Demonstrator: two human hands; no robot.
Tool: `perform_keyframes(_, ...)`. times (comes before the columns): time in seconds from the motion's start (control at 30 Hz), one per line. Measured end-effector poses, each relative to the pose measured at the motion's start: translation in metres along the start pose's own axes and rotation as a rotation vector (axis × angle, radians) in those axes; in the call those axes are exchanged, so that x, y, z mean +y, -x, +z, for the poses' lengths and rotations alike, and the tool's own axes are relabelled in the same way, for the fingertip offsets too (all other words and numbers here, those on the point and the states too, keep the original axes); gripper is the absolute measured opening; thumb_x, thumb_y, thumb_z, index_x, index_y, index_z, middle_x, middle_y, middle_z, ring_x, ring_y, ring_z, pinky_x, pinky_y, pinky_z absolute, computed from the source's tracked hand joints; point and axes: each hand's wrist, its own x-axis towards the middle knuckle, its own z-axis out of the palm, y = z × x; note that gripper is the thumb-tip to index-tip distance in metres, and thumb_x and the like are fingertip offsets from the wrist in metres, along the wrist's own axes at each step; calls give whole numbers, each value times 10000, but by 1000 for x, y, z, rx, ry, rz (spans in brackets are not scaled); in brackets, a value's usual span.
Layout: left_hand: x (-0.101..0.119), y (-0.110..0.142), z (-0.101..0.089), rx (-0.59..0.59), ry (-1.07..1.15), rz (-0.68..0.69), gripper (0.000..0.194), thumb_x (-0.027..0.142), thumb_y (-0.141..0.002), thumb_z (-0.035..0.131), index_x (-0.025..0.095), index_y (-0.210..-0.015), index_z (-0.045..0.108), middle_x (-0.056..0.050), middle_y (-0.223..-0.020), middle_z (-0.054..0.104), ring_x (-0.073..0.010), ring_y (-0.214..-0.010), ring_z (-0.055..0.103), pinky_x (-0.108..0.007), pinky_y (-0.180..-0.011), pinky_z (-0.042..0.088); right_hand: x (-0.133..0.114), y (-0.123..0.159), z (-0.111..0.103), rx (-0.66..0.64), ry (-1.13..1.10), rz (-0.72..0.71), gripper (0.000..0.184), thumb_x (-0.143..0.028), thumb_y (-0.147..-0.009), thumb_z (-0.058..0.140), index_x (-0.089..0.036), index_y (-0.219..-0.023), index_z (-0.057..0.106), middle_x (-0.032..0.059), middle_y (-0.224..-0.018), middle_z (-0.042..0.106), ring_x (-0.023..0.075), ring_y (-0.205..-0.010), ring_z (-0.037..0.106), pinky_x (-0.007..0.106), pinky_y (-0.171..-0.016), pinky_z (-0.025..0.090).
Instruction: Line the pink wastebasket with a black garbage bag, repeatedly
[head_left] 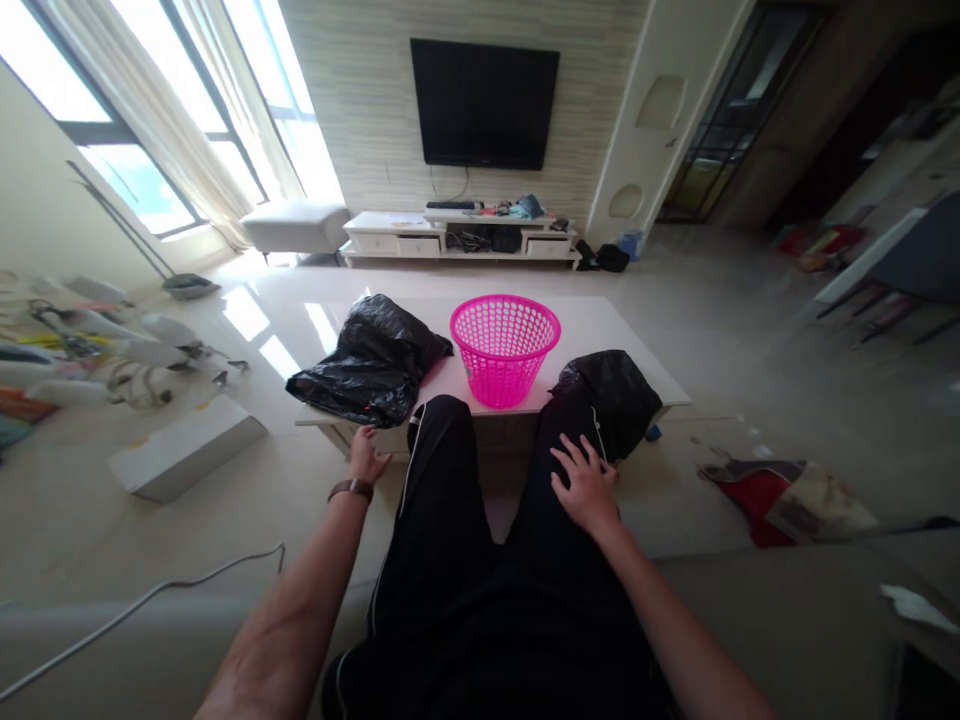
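Observation:
A bright pink plastic basket (504,375) with a perforated wall stands upright on the low white table, in front of my knees. To its left lies a crumpled black plastic bag (375,360), its near edge at the table's front. My left hand (366,458) is just below that edge with thumb and fingers apart; whether the fingertips touch the bag I cannot tell. On the basket's right, a second black plastic bag (619,395) hangs over the table's front edge. My right hand (587,490) rests on my right thigh, fingers spread, holding nothing.
The white table (585,325) reaches close to my knees. A long white box (187,450) sits on the floor at left, near a cluttered pile (112,340). At right lies a red and beige bag (787,500). A TV stand (420,245) lines the far wall.

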Motion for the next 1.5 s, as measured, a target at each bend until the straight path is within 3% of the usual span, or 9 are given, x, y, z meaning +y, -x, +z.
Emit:
perform_keyframes(0.07, -5, -13, -12, -72, 132, -102, 330, 382, -929, 380, 222, -1115, 600, -169, -1215, 578, -332, -1294, 546, -562, -1011, 532, -3, 0, -1, 6, -35, 7, 433, -325, -946, 524, -340, -1359, 655, 13, -1641, 479, 321, -1546, 328, 626, -1114, 357)
perform_keyframes(0.3, 12, -53, -20, -219, 426, -167, 242, 330, -883, 545, 209, -1072, 638, -99, -1256, 614, -246, -1279, 561, -490, -1177, 424, -3, -6, -1, 1, -151, -1, 435, -285, -901, 565, -327, -1320, 674, 49, -1617, 507, 351, -1528, 335, 670, -1120, 305)
perform_keyframes(0.5, 20, -70, -20, -212, 440, -301, 264, 315, -855, 604, 208, -1092, 647, -129, -1316, 529, -329, -1386, 499, -542, -1177, 417, -10, -17, -3, -29, -202, 18, 358, -235, -853, 624, -291, -1193, 719, 82, -1542, 568, 390, -1489, 340, 710, -1103, 295)
perform_keyframes(0.6, 13, -65, -18, -217, 437, -332, 261, 315, -842, 608, 202, -1076, 636, -137, -1327, 516, -359, -1448, 432, -565, -1181, 407, -22, -37, -18, -74, -310, -16, 260, -218, -846, 634, -247, -1085, 731, 99, -1440, 629, 365, -1401, 470, 681, -1103, 356)
perform_keyframes(0.77, 2, -65, -14, -234, 416, -312, 214, 318, -847, 592, 218, -1027, 651, -119, -1305, 542, -342, -1493, 391, -539, -1184, 408, -55, -90, -55, 44, -528, -267, 455, -168, -857, 600, -161, -1310, 648, 162, -1586, 481, 289, -1456, 489, 471, -1216, 407)
perform_keyframes(0.87, -4, -75, -16, -224, 354, -321, 199, 317, -826, 609, 247, -1006, 657, -111, -1290, 555, -360, -1508, 379, -575, -1178, 402, -75, -124, -67, 91, -529, -298, 566, -188, -873, 600, -201, -1438, 566, 128, -1679, 365, 308, -1474, 473, 467, -1181, 466)
perform_keyframes(1.03, -14, -87, -16, -226, 332, -312, 174, 300, -819, 591, 264, -966, 677, -89, -1172, 605, -362, -1490, 424, -573, -1150, 428, -89, -157, -58, -25, -486, -255, 737, -208, -872, 620, -246, -1574, 400, 143, -1725, 253, 369, -1488, 438, 529, -1075, 549)
perform_keyframes(1.23, -14, -86, -7, -239, 356, -318, 184, 300, -830, 584, 258, -984, 676, -60, -1087, 595, -329, -1430, 482, -535, -1172, 420, -86, -135, -35, 42, -577, -234, 639, -180, -853, 615, -244, -1481, 514, 132, -1415, 511, 278, -1263, 598, 445, -1049, 561)
perform_keyframes(1.5, -14, -84, -2, -206, 381, -328, 102, 268, -886, 573, 220, -929, 652, -58, -1031, 610, -303, -1322, 568, -533, -1162, 446, -78, -76, -24, 74, -701, -195, 472, -156, -854, 606, -244, -1318, 612, 95, -1317, 553, 240, -1221, 590, 416, -1103, 517)
